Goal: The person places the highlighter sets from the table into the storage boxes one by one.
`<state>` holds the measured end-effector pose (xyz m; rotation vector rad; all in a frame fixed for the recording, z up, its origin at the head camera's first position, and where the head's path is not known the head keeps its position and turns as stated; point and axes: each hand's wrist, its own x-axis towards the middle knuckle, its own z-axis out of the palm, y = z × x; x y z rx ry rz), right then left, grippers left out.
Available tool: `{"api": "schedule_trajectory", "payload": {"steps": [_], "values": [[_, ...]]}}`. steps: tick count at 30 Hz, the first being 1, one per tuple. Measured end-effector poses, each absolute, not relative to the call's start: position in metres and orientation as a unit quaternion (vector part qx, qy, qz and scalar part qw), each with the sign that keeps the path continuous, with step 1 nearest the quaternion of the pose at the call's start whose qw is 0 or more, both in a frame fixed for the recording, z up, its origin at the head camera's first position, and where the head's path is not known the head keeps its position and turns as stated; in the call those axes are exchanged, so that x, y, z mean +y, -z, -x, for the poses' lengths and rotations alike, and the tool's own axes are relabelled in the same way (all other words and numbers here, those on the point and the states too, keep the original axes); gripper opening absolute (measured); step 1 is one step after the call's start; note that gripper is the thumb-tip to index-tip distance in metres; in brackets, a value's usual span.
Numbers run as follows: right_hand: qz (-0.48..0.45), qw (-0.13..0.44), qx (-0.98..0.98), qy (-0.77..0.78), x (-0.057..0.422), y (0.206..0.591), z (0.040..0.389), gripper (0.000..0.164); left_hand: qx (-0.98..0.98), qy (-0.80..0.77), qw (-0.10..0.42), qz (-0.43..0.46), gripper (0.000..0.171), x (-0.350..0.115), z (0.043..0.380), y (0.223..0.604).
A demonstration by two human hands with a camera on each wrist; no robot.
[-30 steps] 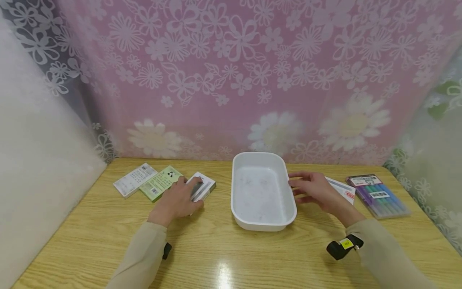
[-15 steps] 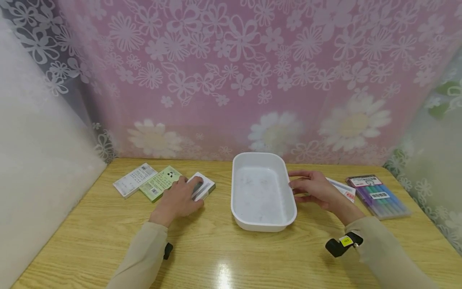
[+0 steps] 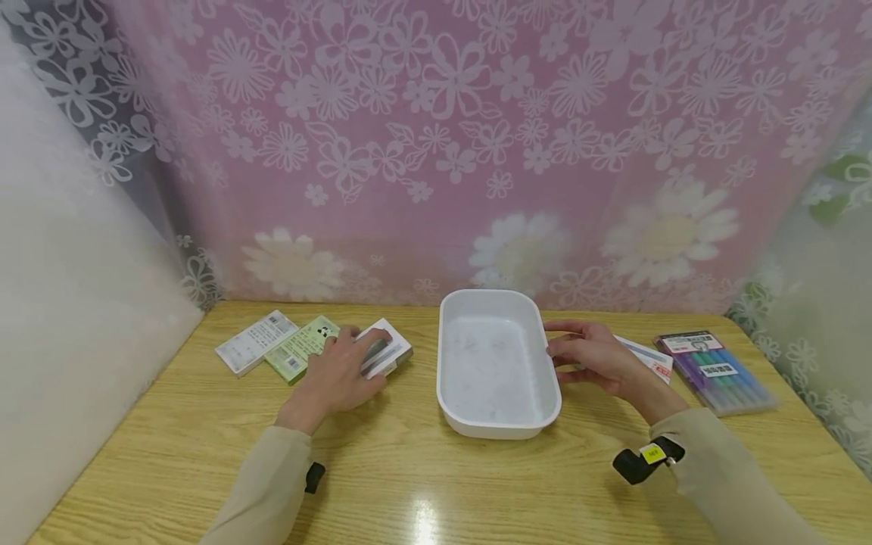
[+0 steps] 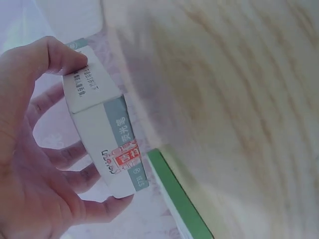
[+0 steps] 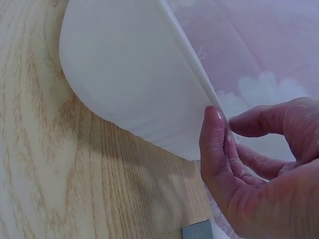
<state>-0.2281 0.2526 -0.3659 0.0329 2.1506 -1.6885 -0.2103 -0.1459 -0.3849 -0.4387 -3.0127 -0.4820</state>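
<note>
My left hand (image 3: 335,377) grips a small white highlighter box (image 4: 99,144) with a grey band and red stamp. In the left wrist view its thumb presses the near end while the fingers curl round the far side. To the left of that box lies a pale green box (image 3: 293,365) with a panda print, and beyond it a flat white box (image 3: 255,342). At the centre of the table stands a white plastic tub (image 3: 499,428) with nothing in it. My right hand (image 3: 602,363) pinches the tub's right rim (image 5: 192,59) between thumb and fingers.
Behind the right hand lies a partly hidden white box (image 3: 643,354) with a grey stripe and red stamp. At the far right is a clear case of coloured pens (image 3: 715,375). A pink flowered curtain (image 3: 409,151) hangs along the wooden table's (image 3: 381,484) back edge.
The highlighter box has shifted slightly up and to the right in the left hand's grip. The right hand and the tub stay almost where they were.
</note>
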Motion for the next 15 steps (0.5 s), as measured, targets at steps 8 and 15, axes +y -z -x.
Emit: {"api": "schedule_trajectory", "payload": {"steps": [8, 15], "values": [[-0.012, 0.205, 0.766, 0.609, 0.252, 0.368, 0.23, 0.064, -0.967, 0.186, 0.068, 0.158, 0.056, -0.143, 0.204, 0.371], [-0.013, 0.204, 0.766, 0.609, 0.252, 0.367, 0.229, 0.064, -0.959, 0.198, 0.082, 0.186, 0.056, -0.134, 0.201, 0.36]]}}
